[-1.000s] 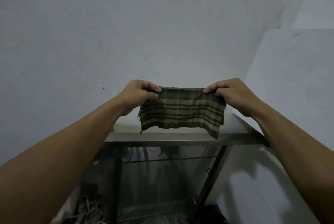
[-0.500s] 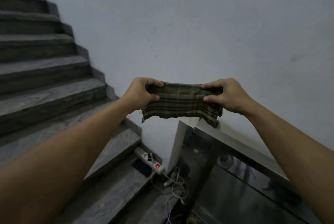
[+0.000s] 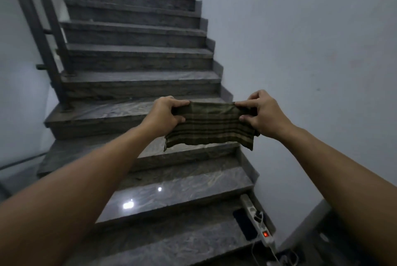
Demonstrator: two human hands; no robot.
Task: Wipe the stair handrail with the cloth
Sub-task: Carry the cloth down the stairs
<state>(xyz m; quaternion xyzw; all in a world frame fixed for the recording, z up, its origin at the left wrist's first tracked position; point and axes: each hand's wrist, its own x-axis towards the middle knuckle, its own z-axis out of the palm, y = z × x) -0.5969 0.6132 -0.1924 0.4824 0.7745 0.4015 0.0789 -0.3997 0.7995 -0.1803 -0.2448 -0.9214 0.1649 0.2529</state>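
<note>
A green plaid cloth [image 3: 211,126] hangs stretched between both hands in front of me, above the lower stair steps. My left hand [image 3: 164,113] pinches its left top corner and my right hand [image 3: 261,112] pinches its right top corner. The stair handrail [image 3: 32,14], a grey metal railing with slanted bars, runs up the left side of the stairs, far to the left of the cloth and apart from both hands.
Grey stone steps [image 3: 137,81] climb straight ahead to a landing. A white wall [image 3: 311,51] closes the right side. A power strip [image 3: 261,226] with a red light and cables lies at the lower right beside a dark phone [image 3: 243,226]. A metal table corner [image 3: 309,231] shows at bottom right.
My view has swung left from the wall and metal table onto the staircase. Both hands keep the same hold on the cloth, which is gathered slightly shorter.
</note>
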